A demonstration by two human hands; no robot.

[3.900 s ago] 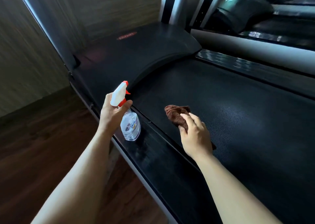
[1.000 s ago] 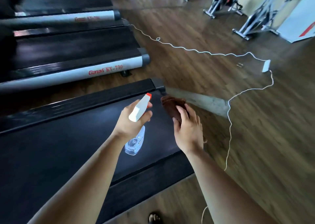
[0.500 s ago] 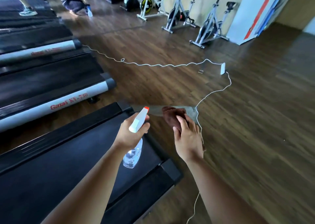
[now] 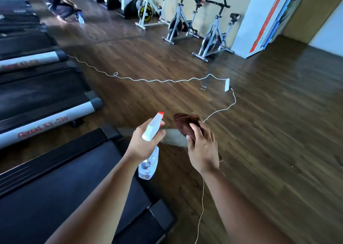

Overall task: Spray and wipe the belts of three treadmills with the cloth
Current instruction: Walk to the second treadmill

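Note:
My left hand (image 4: 142, 143) grips a clear spray bottle (image 4: 149, 165) with a white head and red nozzle, held over the rear end of the nearest treadmill's black belt (image 4: 61, 193). My right hand (image 4: 203, 150) holds a bunched brown cloth (image 4: 183, 123) in the air over the wooden floor, just right of that treadmill. A second treadmill with a black belt (image 4: 37, 91) and a grey side rail with red lettering (image 4: 44, 125) lies to the left, and more treadmills stand beyond it.
A white cord (image 4: 148, 80) snakes across the wooden floor to a white power strip (image 4: 227, 84), then back under my right arm. Exercise bikes (image 4: 213, 37) line the far wall. A crouching person (image 4: 61, 6) is at the top left.
The view has swung from the treadmill's front to its rear end and up toward the room. Both hands keep their hold; the cloth is now off the belt, over the floor.

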